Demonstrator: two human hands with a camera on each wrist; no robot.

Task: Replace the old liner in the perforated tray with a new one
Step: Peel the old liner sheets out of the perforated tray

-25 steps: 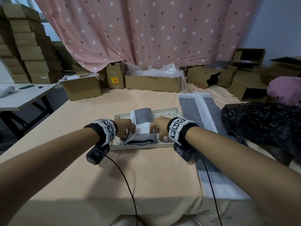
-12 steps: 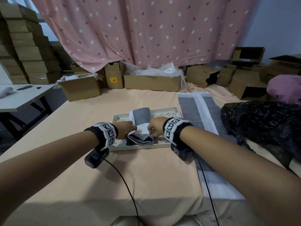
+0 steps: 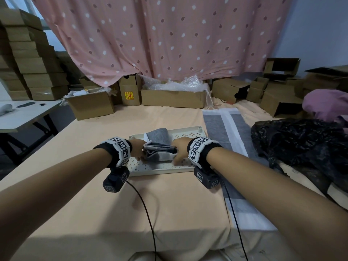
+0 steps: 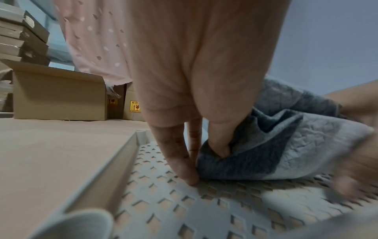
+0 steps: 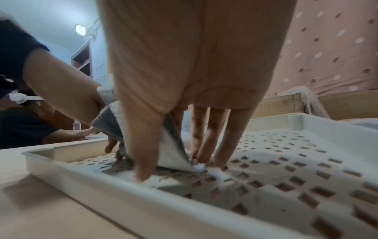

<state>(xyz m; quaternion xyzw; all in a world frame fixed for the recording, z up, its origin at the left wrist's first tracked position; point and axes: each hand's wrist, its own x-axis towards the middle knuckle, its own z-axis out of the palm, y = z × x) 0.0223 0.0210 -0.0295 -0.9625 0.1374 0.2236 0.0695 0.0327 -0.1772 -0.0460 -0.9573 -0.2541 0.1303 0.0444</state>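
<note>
A cream perforated tray [image 3: 162, 171] lies on the peach-covered surface in front of me. In it sits the old liner [image 3: 159, 147], grey with white edges, bunched into a thick fold. My left hand [image 3: 140, 153] grips its left end, with the thumb tucked into the fold [image 4: 222, 145] and the fingers [image 4: 182, 161] down on the tray floor [image 4: 184, 210]. My right hand [image 3: 176, 157] pinches the right end of the liner [image 5: 174, 155] between thumb and fingers, low over the tray [image 5: 296, 177]. A new liner [image 3: 224, 127] lies flat to the tray's right.
A crumpled black plastic bag [image 3: 301, 147] lies at the right, with a pink bundle [image 3: 329, 104] behind it. Cardboard boxes [image 3: 173, 98] line the back under a pink curtain. A white table [image 3: 22, 113] stands at the left. Another person [image 5: 30, 126] sits beyond the tray.
Both hands have moved towards each other and the liner has been gathered from a loose flap into a tighter, thicker fold in the middle of the tray.
</note>
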